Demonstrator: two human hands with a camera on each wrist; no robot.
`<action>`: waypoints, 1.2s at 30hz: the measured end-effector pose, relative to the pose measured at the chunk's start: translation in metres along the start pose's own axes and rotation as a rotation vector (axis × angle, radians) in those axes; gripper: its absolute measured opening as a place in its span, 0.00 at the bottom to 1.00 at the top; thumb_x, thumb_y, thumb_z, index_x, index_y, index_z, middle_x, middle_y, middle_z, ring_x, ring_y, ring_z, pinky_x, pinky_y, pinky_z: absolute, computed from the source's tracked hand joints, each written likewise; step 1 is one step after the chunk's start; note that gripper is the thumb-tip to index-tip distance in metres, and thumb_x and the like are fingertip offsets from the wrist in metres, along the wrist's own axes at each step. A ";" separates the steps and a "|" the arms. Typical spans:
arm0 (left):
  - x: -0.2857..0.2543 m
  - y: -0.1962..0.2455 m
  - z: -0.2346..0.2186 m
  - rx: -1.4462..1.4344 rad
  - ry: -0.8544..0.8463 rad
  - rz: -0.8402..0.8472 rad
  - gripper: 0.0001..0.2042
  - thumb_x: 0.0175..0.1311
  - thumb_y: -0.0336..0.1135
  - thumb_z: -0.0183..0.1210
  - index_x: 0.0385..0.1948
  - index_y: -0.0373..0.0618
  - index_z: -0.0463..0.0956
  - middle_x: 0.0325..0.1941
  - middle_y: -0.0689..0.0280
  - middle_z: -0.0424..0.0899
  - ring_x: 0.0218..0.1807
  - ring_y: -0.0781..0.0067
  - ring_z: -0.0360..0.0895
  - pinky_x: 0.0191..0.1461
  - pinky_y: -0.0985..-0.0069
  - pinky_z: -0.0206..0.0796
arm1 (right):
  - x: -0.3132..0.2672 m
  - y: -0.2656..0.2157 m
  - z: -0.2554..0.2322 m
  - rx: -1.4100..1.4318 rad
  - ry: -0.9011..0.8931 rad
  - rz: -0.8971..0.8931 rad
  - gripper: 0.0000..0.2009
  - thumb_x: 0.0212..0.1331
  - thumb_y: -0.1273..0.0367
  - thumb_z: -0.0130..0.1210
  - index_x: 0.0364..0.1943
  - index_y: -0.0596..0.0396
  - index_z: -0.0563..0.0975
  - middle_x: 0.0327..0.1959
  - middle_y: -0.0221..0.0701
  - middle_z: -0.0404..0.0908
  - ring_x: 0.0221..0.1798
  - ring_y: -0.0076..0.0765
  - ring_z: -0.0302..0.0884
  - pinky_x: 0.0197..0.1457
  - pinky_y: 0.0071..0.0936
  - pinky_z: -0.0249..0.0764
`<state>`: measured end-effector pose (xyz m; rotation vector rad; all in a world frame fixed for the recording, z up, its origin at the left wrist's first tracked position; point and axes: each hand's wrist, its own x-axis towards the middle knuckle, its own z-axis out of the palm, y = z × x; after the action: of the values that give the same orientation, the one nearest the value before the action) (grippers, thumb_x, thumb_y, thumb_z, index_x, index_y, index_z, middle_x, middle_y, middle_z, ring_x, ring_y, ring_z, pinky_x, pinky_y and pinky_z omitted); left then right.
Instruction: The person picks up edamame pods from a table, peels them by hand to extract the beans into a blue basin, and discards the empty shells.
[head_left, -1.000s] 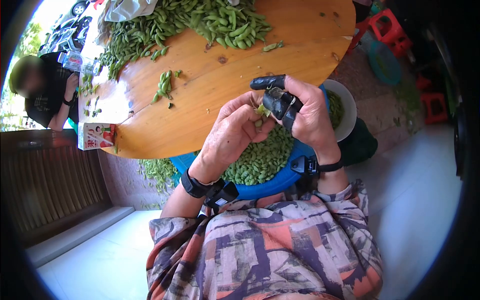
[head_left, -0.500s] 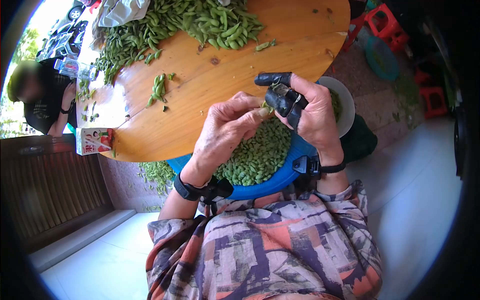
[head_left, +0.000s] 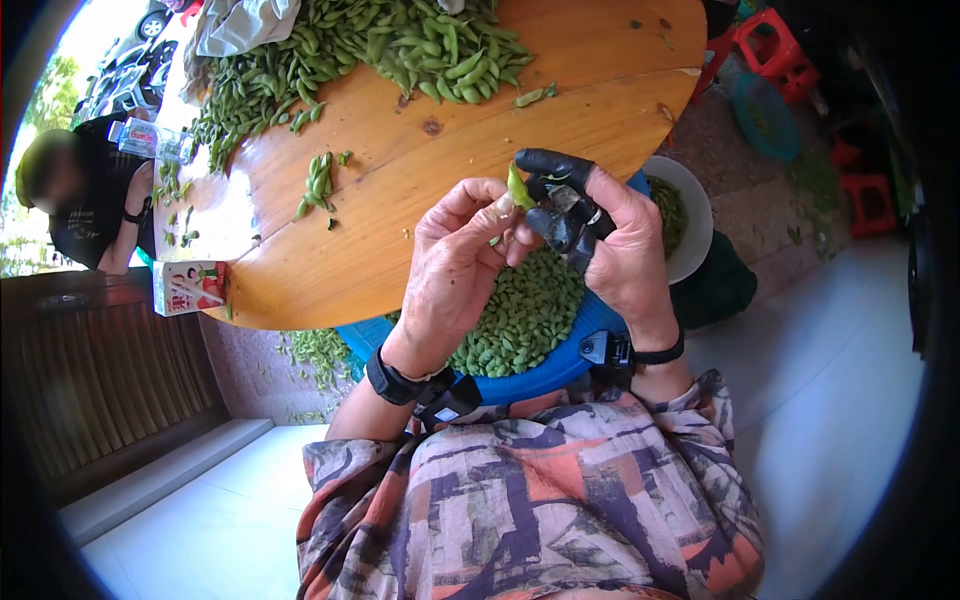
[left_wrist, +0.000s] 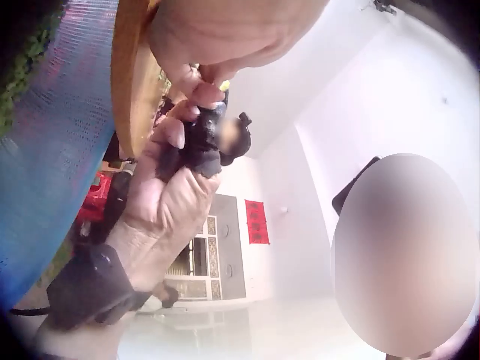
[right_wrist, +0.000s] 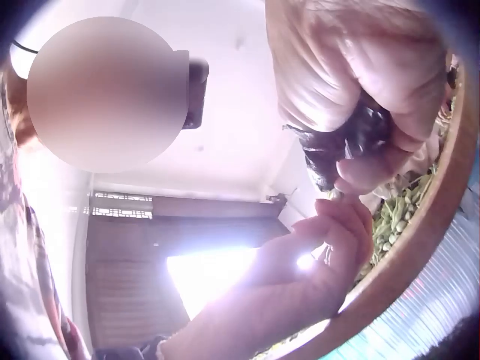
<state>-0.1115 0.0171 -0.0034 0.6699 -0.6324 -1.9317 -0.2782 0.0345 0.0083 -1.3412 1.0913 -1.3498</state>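
Note:
A green pod stands up between the two hands, above a blue basket of shelled green beans. My left hand pinches the pod's lower part between thumb and fingers. From the other side my right hand, with black wrapping on its thumb and fingers, has its curled fingers against the same pod. In the left wrist view the wrapped fingers of the right hand meet the left fingertips. The right wrist view shows the left hand under the wrapped fingers; the pod is mostly hidden there.
Unshelled pods are heaped on the round wooden table, with a few loose ones nearer. A drink carton stands at the left edge. A white bowl is right of the basket. Another person sits at the left.
The left hand has turned and its fingers have shifted on the pod. The pod now shows upright between the hands, where before only a small piece was visible. The right fingers have spread slightly.

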 end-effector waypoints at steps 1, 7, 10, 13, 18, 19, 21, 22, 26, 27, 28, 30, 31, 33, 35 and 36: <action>0.000 0.000 -0.001 0.014 -0.014 0.000 0.05 0.69 0.29 0.57 0.41 0.38 0.76 0.32 0.63 0.82 0.32 0.77 0.78 0.34 0.81 0.68 | 0.001 0.002 -0.001 -0.112 0.000 -0.077 0.21 0.51 0.82 0.54 0.52 0.57 0.80 0.41 0.34 0.85 0.42 0.28 0.83 0.47 0.25 0.77; -0.004 0.000 0.003 0.059 0.037 -0.011 0.06 0.69 0.30 0.57 0.44 0.41 0.76 0.32 0.67 0.80 0.32 0.77 0.78 0.31 0.81 0.66 | 0.000 -0.002 -0.004 -0.381 -0.007 -0.209 0.22 0.49 0.83 0.55 0.51 0.56 0.80 0.41 0.39 0.84 0.43 0.36 0.84 0.48 0.27 0.78; -0.001 0.001 0.003 0.015 0.056 -0.031 0.06 0.69 0.31 0.57 0.43 0.41 0.76 0.32 0.67 0.80 0.31 0.77 0.78 0.31 0.82 0.66 | 0.001 -0.005 -0.001 -0.356 0.021 -0.190 0.22 0.50 0.82 0.57 0.52 0.55 0.80 0.42 0.39 0.84 0.42 0.36 0.84 0.47 0.28 0.78; 0.000 0.003 0.004 -0.001 0.047 -0.040 0.06 0.69 0.31 0.57 0.42 0.41 0.76 0.32 0.66 0.80 0.31 0.76 0.79 0.30 0.82 0.66 | 0.001 -0.006 0.001 -0.314 0.045 -0.145 0.22 0.50 0.82 0.58 0.53 0.54 0.80 0.42 0.39 0.84 0.42 0.36 0.85 0.47 0.28 0.78; -0.001 0.002 0.003 -0.032 0.063 -0.041 0.05 0.69 0.31 0.56 0.41 0.41 0.75 0.31 0.66 0.80 0.31 0.75 0.79 0.29 0.81 0.66 | 0.001 -0.006 0.002 -0.264 0.030 -0.122 0.22 0.50 0.82 0.58 0.53 0.54 0.80 0.43 0.39 0.85 0.43 0.37 0.85 0.48 0.28 0.78; -0.001 0.002 0.002 -0.051 0.059 -0.052 0.05 0.68 0.31 0.56 0.41 0.42 0.75 0.30 0.66 0.80 0.31 0.74 0.80 0.29 0.80 0.67 | 0.002 -0.007 0.002 -0.279 0.019 -0.120 0.22 0.50 0.82 0.58 0.53 0.55 0.80 0.42 0.39 0.85 0.43 0.38 0.85 0.47 0.28 0.78; 0.000 0.002 0.002 -0.052 0.057 -0.046 0.05 0.69 0.31 0.56 0.40 0.42 0.75 0.30 0.66 0.80 0.30 0.74 0.80 0.29 0.80 0.67 | 0.003 -0.009 0.002 -0.293 0.007 -0.115 0.22 0.50 0.83 0.57 0.52 0.55 0.80 0.42 0.39 0.84 0.43 0.39 0.85 0.47 0.29 0.78; -0.001 0.001 0.003 -0.051 0.051 -0.041 0.05 0.69 0.32 0.56 0.40 0.42 0.75 0.30 0.66 0.80 0.30 0.73 0.80 0.29 0.79 0.68 | 0.004 -0.010 0.002 -0.322 -0.005 -0.131 0.22 0.50 0.83 0.57 0.52 0.55 0.80 0.42 0.40 0.84 0.43 0.41 0.85 0.47 0.29 0.78; -0.001 -0.001 0.006 -0.046 0.067 -0.030 0.05 0.69 0.32 0.56 0.39 0.42 0.74 0.29 0.66 0.79 0.30 0.75 0.78 0.30 0.80 0.68 | 0.007 -0.012 0.003 -0.391 -0.036 -0.129 0.22 0.47 0.84 0.55 0.51 0.57 0.79 0.39 0.41 0.81 0.41 0.45 0.82 0.45 0.31 0.77; 0.000 -0.003 0.006 -0.011 0.066 0.008 0.05 0.70 0.32 0.55 0.39 0.42 0.74 0.29 0.67 0.79 0.30 0.76 0.77 0.31 0.80 0.68 | 0.007 -0.011 0.004 -0.392 -0.037 -0.128 0.22 0.47 0.84 0.55 0.51 0.57 0.79 0.39 0.41 0.81 0.41 0.45 0.82 0.45 0.31 0.77; 0.000 -0.006 0.006 0.024 0.066 0.045 0.04 0.70 0.32 0.55 0.39 0.42 0.74 0.29 0.67 0.78 0.30 0.77 0.76 0.32 0.81 0.67 | 0.008 -0.010 0.005 -0.458 -0.019 -0.159 0.23 0.46 0.84 0.54 0.51 0.57 0.78 0.37 0.41 0.79 0.39 0.48 0.81 0.43 0.33 0.76; 0.000 -0.010 0.006 0.046 0.072 0.073 0.04 0.71 0.31 0.55 0.40 0.42 0.74 0.29 0.68 0.78 0.30 0.78 0.75 0.34 0.81 0.67 | 0.008 -0.005 0.009 -0.525 0.001 -0.190 0.25 0.44 0.85 0.53 0.51 0.57 0.78 0.35 0.41 0.77 0.37 0.50 0.79 0.42 0.35 0.75; 0.000 -0.011 0.007 0.069 0.079 0.101 0.04 0.71 0.31 0.54 0.40 0.42 0.74 0.30 0.69 0.78 0.31 0.79 0.74 0.35 0.82 0.67 | 0.008 -0.001 0.011 -0.539 0.036 -0.213 0.25 0.43 0.85 0.52 0.52 0.57 0.78 0.34 0.41 0.75 0.36 0.51 0.77 0.40 0.36 0.74; 0.000 -0.014 0.008 0.083 0.092 0.106 0.04 0.71 0.31 0.55 0.41 0.42 0.74 0.30 0.69 0.78 0.32 0.80 0.74 0.35 0.82 0.67 | 0.007 0.003 0.013 -0.553 0.072 -0.236 0.26 0.42 0.85 0.52 0.52 0.57 0.77 0.32 0.41 0.74 0.35 0.52 0.76 0.39 0.38 0.73; 0.000 -0.014 0.008 0.098 0.105 0.112 0.05 0.71 0.31 0.55 0.41 0.42 0.74 0.31 0.69 0.78 0.32 0.80 0.74 0.36 0.82 0.66 | 0.007 0.004 0.013 -0.655 0.089 -0.289 0.25 0.44 0.84 0.52 0.52 0.57 0.78 0.32 0.41 0.73 0.35 0.51 0.76 0.40 0.37 0.73; 0.000 -0.014 0.006 0.067 0.083 0.099 0.05 0.70 0.30 0.55 0.41 0.41 0.74 0.32 0.69 0.78 0.32 0.80 0.74 0.36 0.81 0.67 | 0.005 0.004 0.013 -0.655 0.090 -0.291 0.25 0.44 0.84 0.52 0.52 0.57 0.78 0.32 0.41 0.73 0.35 0.51 0.76 0.40 0.37 0.73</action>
<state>-0.1242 0.0233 -0.0082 0.7430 -0.6681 -1.7884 -0.2655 0.0286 0.0051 -1.9885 1.5245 -1.3159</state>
